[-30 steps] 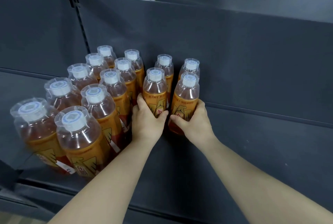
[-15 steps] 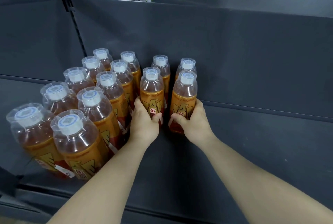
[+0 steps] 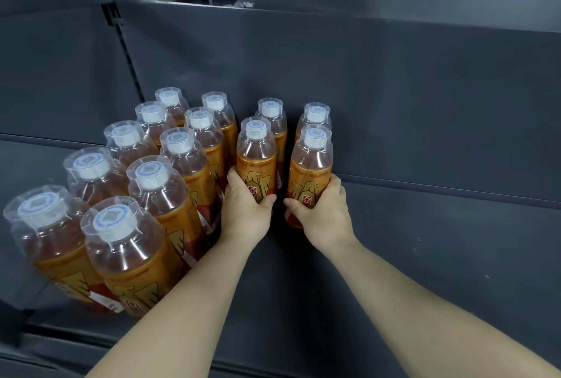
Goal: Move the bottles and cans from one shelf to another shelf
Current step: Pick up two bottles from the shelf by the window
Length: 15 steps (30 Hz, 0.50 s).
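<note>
L hand (image 3: 246,210) gripped one orange-labelled clear plastic bottle (image 3: 256,159); R hand (image 3: 326,213) gripped another (image 3: 311,165) beside it, on dark grey shelf (image 3: 440,250).

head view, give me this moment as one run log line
left hand grips orange bottle | right hand grips neighbouring orange bottle | both upright on dark shelf | other bottles grouped left

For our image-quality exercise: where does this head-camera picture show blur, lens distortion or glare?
Head view: nearest bottles at lower left are smeared and splay outward, wide-angle distortion; the two gripped bottles in the left hand and right hand are sharp; soft glints on clear bottle shoulders; lighting dim, even.
</note>
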Motion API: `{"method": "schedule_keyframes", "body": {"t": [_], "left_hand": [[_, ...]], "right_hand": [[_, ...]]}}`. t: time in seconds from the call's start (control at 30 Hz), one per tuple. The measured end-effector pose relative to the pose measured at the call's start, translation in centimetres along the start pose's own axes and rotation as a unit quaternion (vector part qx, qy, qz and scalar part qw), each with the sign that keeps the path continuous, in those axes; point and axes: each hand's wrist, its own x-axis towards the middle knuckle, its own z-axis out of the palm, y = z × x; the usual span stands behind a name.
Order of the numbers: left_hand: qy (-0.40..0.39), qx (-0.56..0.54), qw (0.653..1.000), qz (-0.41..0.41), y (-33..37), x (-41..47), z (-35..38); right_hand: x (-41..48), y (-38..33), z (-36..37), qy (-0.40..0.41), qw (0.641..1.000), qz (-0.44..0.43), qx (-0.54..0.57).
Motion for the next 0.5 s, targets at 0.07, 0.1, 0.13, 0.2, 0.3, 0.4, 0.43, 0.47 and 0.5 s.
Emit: {"method": "schedule_keyframes", "body": {"t": [0.07, 0.1, 0.13, 0.2, 0.3, 0.4, 0.43, 0.47, 0.5], "left_hand": [[-0.008, -0.018, 1.0, 0.002, -0.2, 0.1, 0.1], [-0.012, -0.026, 1.0, 0.002, -0.2, 0.2, 0.1], [-0.018, -0.034, 0.999, 0.003, -0.3, 0.3, 0.2], [-0.031, -0.047, 0.998, 0.006, -0.3, 0.5, 0.3], [-0.039, -0.057, 0.998, 0.016, -0.4, 0.8, 0.5], [-0.043, -0.056, 0.997, 0.026, -0.6, 0.7, 0.7], [-0.044, -0.056, 0.997, 0.028, -0.7, 0.7, 0.8], [-0.045, -0.058, 0.997, 0.028, -0.8, 0.8, 0.8], [-0.046, -0.059, 0.997, 0.028, -0.8, 0.8, 0.8]], "right_hand": [[0.2, -0.1, 0.1, 0.002, 1.0, 0.002, 0.003], [0.3, -0.1, 0.2, 0.002, 1.0, 0.003, 0.003], [0.4, -0.1, 0.3, 0.003, 1.0, 0.003, 0.005], [0.7, 0.0, 0.5, 0.003, 1.0, 0.003, 0.009], [1.0, 0.0, 0.7, 0.002, 1.0, 0.006, 0.009], [1.4, 0.0, 0.8, 0.002, 1.0, 0.009, 0.007], [1.5, 0.0, 0.8, 0.001, 1.0, 0.01, 0.005], [1.6, 0.0, 0.8, 0.001, 1.0, 0.012, 0.002], [1.6, 0.0, 0.8, 0.001, 1.0, 0.012, -0.002]]}}
